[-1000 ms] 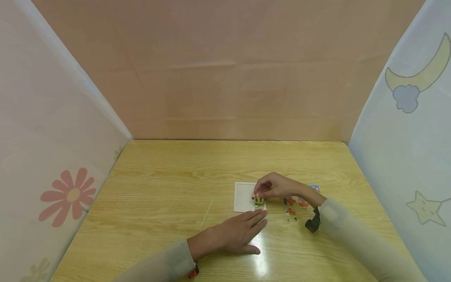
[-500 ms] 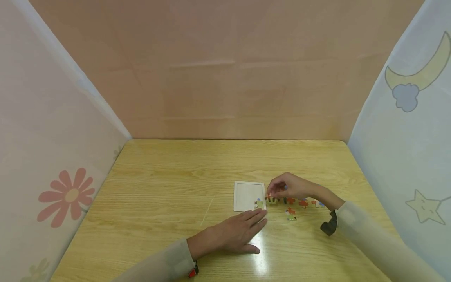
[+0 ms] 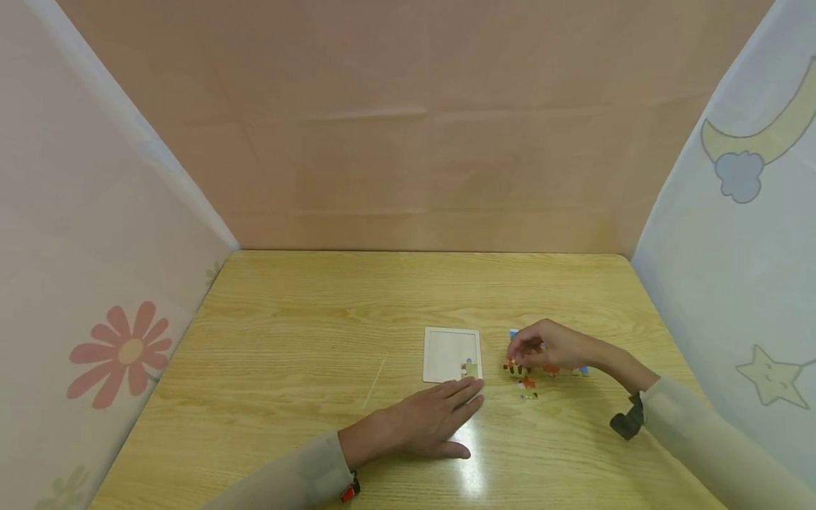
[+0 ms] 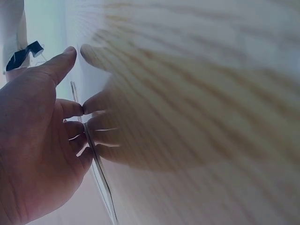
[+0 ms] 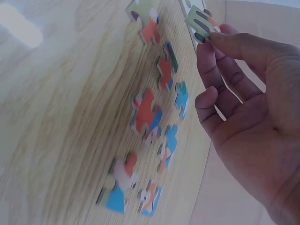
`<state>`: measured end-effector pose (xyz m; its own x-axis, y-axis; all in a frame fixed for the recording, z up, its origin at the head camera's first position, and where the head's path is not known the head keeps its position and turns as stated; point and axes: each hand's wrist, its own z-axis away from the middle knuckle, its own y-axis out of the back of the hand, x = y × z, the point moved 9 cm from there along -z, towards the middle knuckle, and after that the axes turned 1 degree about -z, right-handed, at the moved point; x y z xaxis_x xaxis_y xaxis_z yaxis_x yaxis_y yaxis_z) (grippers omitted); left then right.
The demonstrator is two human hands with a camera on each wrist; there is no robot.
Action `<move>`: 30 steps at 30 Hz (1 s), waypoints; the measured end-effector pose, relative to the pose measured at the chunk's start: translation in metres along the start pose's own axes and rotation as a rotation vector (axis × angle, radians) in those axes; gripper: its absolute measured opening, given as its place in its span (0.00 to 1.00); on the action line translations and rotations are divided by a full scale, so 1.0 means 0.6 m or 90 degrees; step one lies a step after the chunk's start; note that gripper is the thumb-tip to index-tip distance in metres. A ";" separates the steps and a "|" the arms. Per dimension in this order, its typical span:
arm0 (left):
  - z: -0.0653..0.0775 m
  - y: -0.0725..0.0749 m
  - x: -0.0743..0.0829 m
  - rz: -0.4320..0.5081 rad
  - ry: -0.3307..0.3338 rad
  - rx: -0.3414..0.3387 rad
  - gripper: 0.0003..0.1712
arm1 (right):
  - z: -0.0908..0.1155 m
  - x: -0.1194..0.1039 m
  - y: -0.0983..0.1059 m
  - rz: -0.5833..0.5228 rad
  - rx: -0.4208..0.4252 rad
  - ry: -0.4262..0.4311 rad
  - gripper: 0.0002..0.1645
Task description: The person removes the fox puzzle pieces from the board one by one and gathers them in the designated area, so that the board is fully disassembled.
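Observation:
My right hand point(image 3: 561, 346) pinches a green jigsaw piece point(image 5: 198, 21) with dark stripes and a red edge between thumb and fingers, over the loose pieces to the right of the tray. The shallow square puzzle tray point(image 3: 443, 354) lies flat, with a greenish jigsaw piece point(image 3: 470, 369) in its near right corner. With its fingers extended, my left hand point(image 3: 433, 423) rests at the tray's near edge. In the left wrist view its fingertips point(image 4: 86, 108) meet that edge.
Several loose jigsaw pieces, among them a red one point(image 5: 145, 111), lie on the wooden table point(image 3: 306, 319). A red-and-green piece point(image 3: 527, 387) sits nearest the person. Fabric walls point(image 3: 408, 142) stand at the back and both sides.
My right hand has moved right, away from over the tray to the loose pieces, carrying the striped jigsaw piece. The piece in the tray's corner came into view. My left hand stays put.

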<state>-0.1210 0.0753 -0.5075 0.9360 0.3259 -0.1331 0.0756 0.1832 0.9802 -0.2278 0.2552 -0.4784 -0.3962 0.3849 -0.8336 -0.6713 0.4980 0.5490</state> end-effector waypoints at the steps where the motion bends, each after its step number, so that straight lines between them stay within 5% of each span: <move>1: 0.000 0.000 0.000 0.002 0.001 -0.001 0.49 | 0.004 0.000 0.001 0.000 0.001 0.003 0.07; 30: 0.000 -0.007 -0.002 0.002 0.010 -0.011 0.48 | 0.088 0.006 0.000 -0.009 -0.014 0.053 0.16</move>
<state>-0.1225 0.0742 -0.5117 0.9309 0.3406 -0.1321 0.0663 0.1980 0.9780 -0.1960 0.2976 -0.4783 -0.4364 0.3113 -0.8442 -0.6903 0.4860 0.5361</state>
